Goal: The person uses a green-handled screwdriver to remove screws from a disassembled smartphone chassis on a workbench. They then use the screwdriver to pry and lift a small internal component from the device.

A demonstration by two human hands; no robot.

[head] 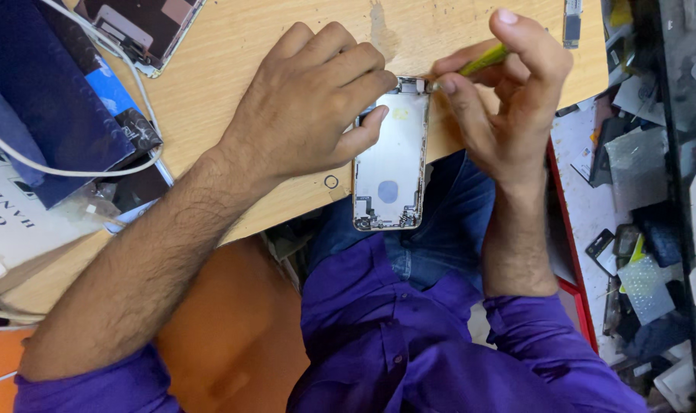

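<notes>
While your left hand pins the open phone shell at the worktop edge, right-hand fingers pinch a yellow tool at its top corner — keep it steady, pressure light.

Sleeves: purple shirt sleeves are sitting pushed up, ending well behind each wrist.
Forearms: bare and hairy.
Left hand: wearing nothing.
Right hand: wearing nothing.
Legs: blue jeans are showing beneath the hands.

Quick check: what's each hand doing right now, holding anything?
Left hand: fingers closed on the top of the opened phone housing, pinning it to the wooden table.
Right hand: pinching a yellow-green tool.
</notes>
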